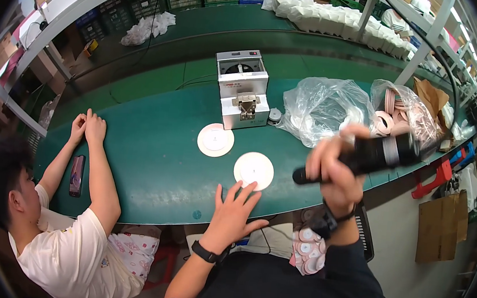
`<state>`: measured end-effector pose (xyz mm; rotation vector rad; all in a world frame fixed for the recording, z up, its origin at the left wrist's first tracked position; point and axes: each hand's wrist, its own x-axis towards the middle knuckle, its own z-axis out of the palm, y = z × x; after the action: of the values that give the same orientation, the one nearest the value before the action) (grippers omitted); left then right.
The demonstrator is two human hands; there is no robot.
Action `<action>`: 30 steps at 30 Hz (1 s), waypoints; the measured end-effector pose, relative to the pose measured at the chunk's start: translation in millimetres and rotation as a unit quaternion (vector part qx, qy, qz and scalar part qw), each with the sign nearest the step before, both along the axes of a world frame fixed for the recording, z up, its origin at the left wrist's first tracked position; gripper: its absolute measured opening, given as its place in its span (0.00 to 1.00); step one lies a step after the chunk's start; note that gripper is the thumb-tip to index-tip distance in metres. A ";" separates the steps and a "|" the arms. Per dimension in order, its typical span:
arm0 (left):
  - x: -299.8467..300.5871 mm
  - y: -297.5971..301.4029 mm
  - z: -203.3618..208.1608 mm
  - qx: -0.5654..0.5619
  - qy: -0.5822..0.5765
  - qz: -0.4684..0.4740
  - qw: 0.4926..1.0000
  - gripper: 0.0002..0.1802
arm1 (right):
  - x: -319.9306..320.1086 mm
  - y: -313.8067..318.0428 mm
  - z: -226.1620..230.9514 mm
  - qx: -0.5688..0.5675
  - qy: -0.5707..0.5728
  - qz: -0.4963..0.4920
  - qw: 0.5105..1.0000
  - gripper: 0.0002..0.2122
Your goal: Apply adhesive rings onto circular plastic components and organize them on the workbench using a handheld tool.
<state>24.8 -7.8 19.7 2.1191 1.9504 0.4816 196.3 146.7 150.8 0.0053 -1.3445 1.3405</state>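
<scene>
My left hand (pixel 234 215) is open, its fingertips resting on the near edge of a round white disc (pixel 255 170) that lies flat on the green table. In my raised right hand (pixel 336 173) is a black electric screwdriver (pixel 384 153) with a silver band, tilted and somewhat blurred. A black cable runs up from its far end. Another white disc (pixel 215 140) with a cream rim lies just beyond the first, to the left. Behind both discs stands a silver box-shaped machine (pixel 243 95) with a metal fitting on its front.
A clear plastic bag (pixel 325 108) and a bag of pink rings (pixel 406 110) lie at the right. To the left a co-worker (pixel 74 242) sits with both forearms on the table, beside a phone (pixel 77 176). Pink-and-white round parts (pixel 309 250) sit below the table edge.
</scene>
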 end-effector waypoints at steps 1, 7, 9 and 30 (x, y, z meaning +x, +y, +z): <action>-1.5 -4.2 -1.9 -0.001 0.001 0.002 1.000 0.46 | -19.5 12.6 9.9 -0.005 0.005 -0.038 0.999 0.25; -7.9 -12.8 -7.5 0.054 -0.036 0.082 0.995 0.43 | -114.2 96.7 40.3 0.001 -0.064 -0.041 0.997 0.18; -13.3 -13.4 -9.1 0.061 -0.019 0.092 0.994 0.43 | -144.2 114.6 24.7 -0.010 -0.076 -0.008 0.997 0.16; -30.2 -17.3 -12.8 0.062 -0.032 0.056 0.996 0.44 | -76.3 36.1 -62.4 -0.024 -0.144 0.043 0.988 0.16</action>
<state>-5.4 -25.1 6.9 2.0446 2.0617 0.6992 119.9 182.8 88.3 -0.1711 -1.5669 1.4882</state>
